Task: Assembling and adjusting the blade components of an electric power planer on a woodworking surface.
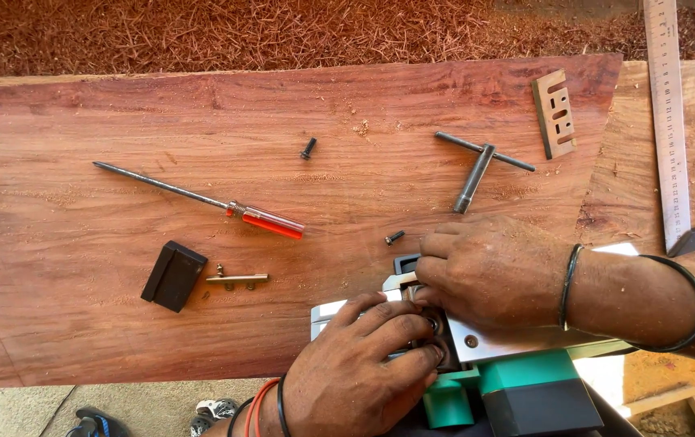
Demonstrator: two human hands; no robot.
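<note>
**Two hands on a green planer**

Both hands rest on the green and silver electric planer point(517, 356), which lies upside down on the reddish wood bench point(80, 243). The left hand point(363, 364) presses its fingers on the middle drum. The right hand point(493, 271) pinches a small metal part there. Just above the right hand lies a small black screw point(394, 238). Far left lies a red-handled screwdriver point(201, 198).
</note>
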